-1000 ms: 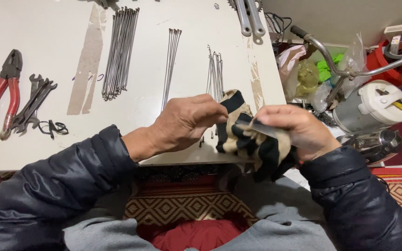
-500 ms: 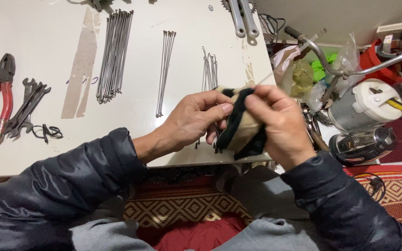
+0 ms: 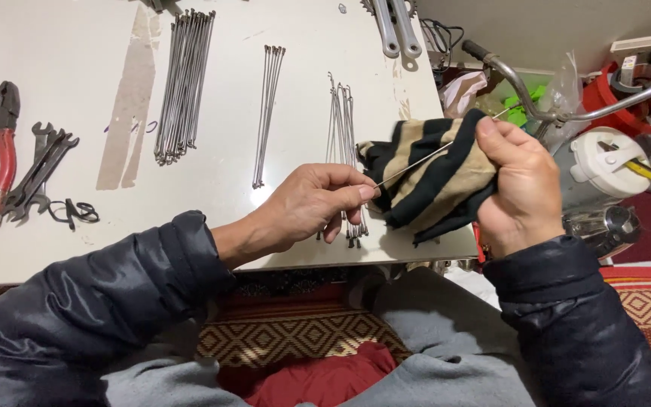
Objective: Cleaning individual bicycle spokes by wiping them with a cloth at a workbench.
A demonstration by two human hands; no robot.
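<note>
At table edge, left hand [image 3: 307, 207] pinches spoke [image 3: 416, 160] end; right hand [image 3: 518, 188] clenches striped cloth [image 3: 431, 181] around it. Hands now farther apart than 0.5 s ago, more spoke exposed.

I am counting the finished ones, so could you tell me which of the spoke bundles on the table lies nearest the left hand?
The small bundle of spokes furthest right, its lower ends right under the left hand. The thin bundle and the thick bundle lie farther left.
</note>
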